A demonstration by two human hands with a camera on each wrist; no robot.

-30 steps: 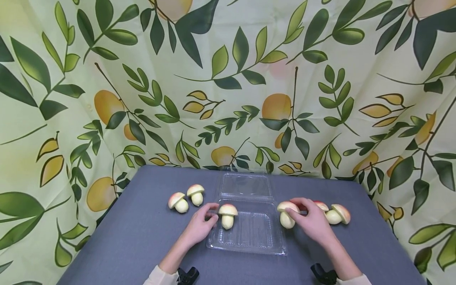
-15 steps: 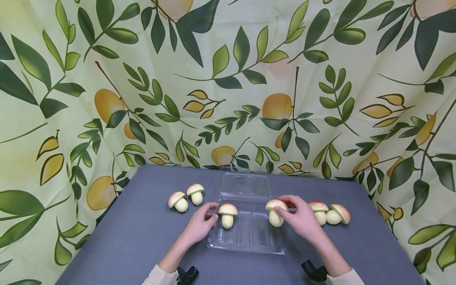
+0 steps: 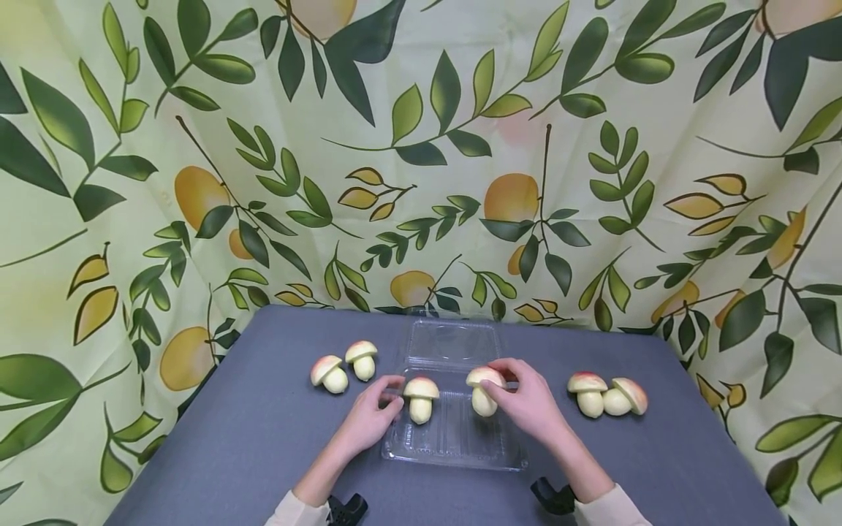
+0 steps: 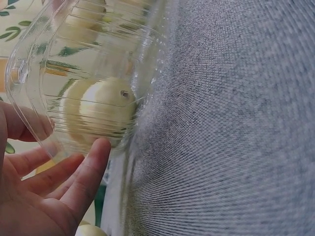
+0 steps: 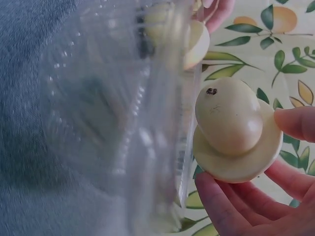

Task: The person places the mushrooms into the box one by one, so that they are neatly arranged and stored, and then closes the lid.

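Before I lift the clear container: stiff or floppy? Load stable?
The clear container will likely flex under a squeeze: its plastic looks thin, though the moulded ridges may stiffen it somewhat. Its lid, folded open behind, would probably swing or drag. The mushroom-shaped piece inside, at left, could roll if tipped, given its rounded stem.

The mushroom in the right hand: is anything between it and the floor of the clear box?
Nothing visible blocks it. The right hand holds the mushroom over the clear box, whose lid lies open; the second mushroom, inside, sits apart near the left hand.
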